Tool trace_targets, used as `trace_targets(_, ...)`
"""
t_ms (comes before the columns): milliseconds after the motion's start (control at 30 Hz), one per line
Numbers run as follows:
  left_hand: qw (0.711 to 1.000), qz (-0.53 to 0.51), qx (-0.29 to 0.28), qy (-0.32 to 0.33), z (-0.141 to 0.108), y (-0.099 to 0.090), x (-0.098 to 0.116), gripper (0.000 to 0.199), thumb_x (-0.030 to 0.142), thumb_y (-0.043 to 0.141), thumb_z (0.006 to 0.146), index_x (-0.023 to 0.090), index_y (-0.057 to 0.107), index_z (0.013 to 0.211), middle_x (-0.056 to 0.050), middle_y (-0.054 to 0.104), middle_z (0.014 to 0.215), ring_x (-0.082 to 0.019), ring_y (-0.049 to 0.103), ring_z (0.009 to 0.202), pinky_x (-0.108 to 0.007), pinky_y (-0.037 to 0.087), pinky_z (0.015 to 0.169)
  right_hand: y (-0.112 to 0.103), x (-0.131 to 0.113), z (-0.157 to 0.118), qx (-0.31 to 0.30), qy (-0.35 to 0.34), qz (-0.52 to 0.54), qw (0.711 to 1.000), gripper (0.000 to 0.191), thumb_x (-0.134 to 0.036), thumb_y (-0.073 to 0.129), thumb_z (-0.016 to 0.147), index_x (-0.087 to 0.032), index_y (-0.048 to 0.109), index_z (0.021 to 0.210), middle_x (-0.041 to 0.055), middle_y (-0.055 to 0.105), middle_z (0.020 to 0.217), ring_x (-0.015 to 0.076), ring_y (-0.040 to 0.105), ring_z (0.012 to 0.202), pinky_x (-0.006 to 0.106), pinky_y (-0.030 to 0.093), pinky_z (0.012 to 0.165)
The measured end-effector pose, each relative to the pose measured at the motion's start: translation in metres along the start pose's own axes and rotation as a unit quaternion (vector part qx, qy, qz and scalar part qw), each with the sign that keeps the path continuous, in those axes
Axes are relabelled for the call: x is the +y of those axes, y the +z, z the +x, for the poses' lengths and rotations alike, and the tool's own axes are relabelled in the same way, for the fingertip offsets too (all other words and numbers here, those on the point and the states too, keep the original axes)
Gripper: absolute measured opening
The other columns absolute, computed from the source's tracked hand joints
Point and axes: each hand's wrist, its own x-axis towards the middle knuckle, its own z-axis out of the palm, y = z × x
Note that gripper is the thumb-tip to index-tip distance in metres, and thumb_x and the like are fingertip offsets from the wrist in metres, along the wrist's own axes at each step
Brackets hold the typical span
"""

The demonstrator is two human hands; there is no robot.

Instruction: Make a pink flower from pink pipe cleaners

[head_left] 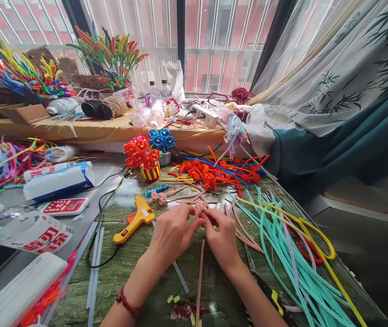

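At the middle of the green table, my left hand (175, 229) and my right hand (220, 231) meet, fingertips pinched on a small pink fuzzy piece (200, 207). Its exact shape is partly hidden by the fingers. A straight pink pipe cleaner (201, 277) lies below the hands. To the left rests a yellow glue gun (136, 219), with a clear glue stick (180, 276) near my left wrist. More pink stems (245, 231) lie just right of my right hand, and small curled pink pieces (159, 197) sit beyond the left one.
Turquoise stems (289, 254) spread at the right beside dark scissors (265, 290). Red pieces (207, 172) and a striped pot (150, 172) of red flowers stand behind. A black cable (100, 222), a calculator (65, 206) and a bottle (27, 229) occupy the left.
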Motion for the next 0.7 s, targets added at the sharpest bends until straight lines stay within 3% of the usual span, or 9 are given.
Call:
trace_targets(167,0.989,0.127,0.010,0.078,-0.0011,-0.0035,-0.0008,0.023,0.024,0.038,0.097,0.017,0.055,0.084,-0.004,0.062,0.073,-0.018,0.059,0.065,-0.029,0.041,0.058,0.0000,-0.0018,-0.0021,-0.051,0.035,0.052,0.997,0.025,-0.029,0.050,0.091,-0.018,0.061,0.071,-0.0002,0.055,0.060,0.0147,0.048,0.055,0.026,0.035,0.050)
trace_targets(333,0.981,0.148,0.033,0.117,-0.0009,-0.0066,0.0014,0.017,0.023,0.042,0.095,0.015,0.056,0.090,-0.004,0.063,0.075,-0.018,0.058,0.066,-0.029,0.041,0.060,0.0016,-0.0002,-0.0022,-0.088,0.111,0.203,0.969,0.029,-0.040,0.052,0.090,-0.018,0.055,0.070,-0.0050,0.041,0.052,0.0111,0.038,0.047,0.024,0.029,0.043)
trace_targets(467,0.973,0.183,0.064,0.125,-0.0029,-0.0035,0.0025,0.014,0.019,0.045,0.095,0.015,0.057,0.090,-0.003,0.062,0.072,-0.018,0.057,0.064,-0.030,0.040,0.059,0.0010,-0.0004,-0.0013,-0.097,0.112,0.254,0.956,0.030,-0.040,0.052,0.089,-0.018,0.053,0.069,-0.0049,0.041,0.052,0.0107,0.038,0.046,0.024,0.030,0.044)
trace_targets(567,0.964,0.206,0.084,0.143,-0.0050,-0.0001,0.0023,0.009,0.016,0.048,0.094,0.015,0.056,0.091,-0.002,0.062,0.070,-0.017,0.057,0.062,-0.030,0.038,0.059,0.0007,-0.0016,-0.0023,-0.081,0.092,0.198,0.973,0.031,-0.039,0.050,0.091,-0.018,0.053,0.068,-0.0039,0.044,0.054,0.0113,0.040,0.048,0.024,0.031,0.045)
trace_targets(700,0.959,0.221,0.097,0.152,-0.0059,0.0008,0.0027,0.009,0.015,0.048,0.093,0.015,0.057,0.095,-0.001,0.061,0.069,-0.016,0.057,0.061,-0.030,0.037,0.058,0.0011,-0.0037,-0.0049,-0.010,-0.009,0.010,1.000,0.024,-0.031,0.050,0.092,-0.018,0.062,0.077,0.0016,0.059,0.067,0.0142,0.049,0.056,0.026,0.038,0.052)
